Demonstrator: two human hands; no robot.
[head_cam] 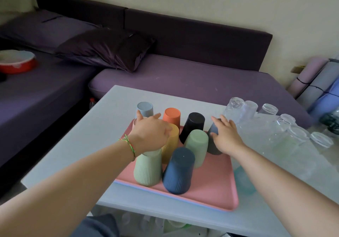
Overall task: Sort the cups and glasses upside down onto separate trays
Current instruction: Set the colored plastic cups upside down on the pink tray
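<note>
I get a dim, flat room light with a cool cast, brightest at the right, where the clear glasses (286,122) and the pale surface (102,126) wash out into a hazy glare, while the purple sofa (183,40) sinks to near-black at the left. Shadows under the cups (178,170) are soft and faint. My wide lens bows the sofa back and swells the forearms (73,181) at the bottom edge, and the red bowl (16,62) and rolled mats (311,82) at the sides look smeared and out of focus.
</note>
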